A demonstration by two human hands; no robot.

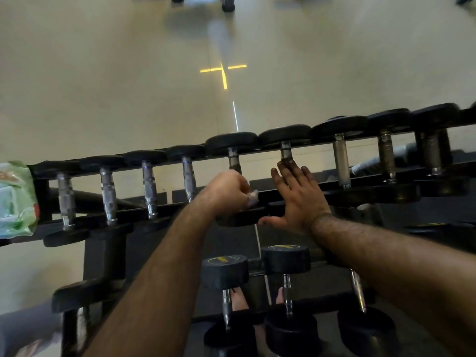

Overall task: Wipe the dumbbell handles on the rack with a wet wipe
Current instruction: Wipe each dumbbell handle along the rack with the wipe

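1. Left hand [228, 188] curled round a crumpled white wet wipe [253, 195], wrapped on the lower part of the fifth handle [234, 157] of the top row; upper, bare part of that handle showing at 12 o'clock from the knuckles.
2. Right hand [298, 193] flat, fingers straight and spread, holding nothing; fingertips [284, 167] touching or just short of the sixth handle [286, 152], palm laid over the near head of that dumbbell.
3. Long axis of every handle on the rack [46, 191] running roughly 12 to 6 o'clock, near head low, far head high; row itself climbing from 8 toward 2 o'clock.
4. Handles at 9 o'clock of the wipe hand: four in a line, well apart from the grip. Handles at 3 o'clock: sixth just beside, three more beyond it toward 2 o'clock.
5. Judged next reach: sixth handle, lying at 2 o'clock from the wipe, already under the right hand; wipe hand the one needing to shift sideways, stroke then along 12–6.
6. Green wipe packet [15, 199] perched at the far 9 o'clock end of the rack.
7. Lower-tier dumbbells [287, 256] at 6 o'clock, untouched.
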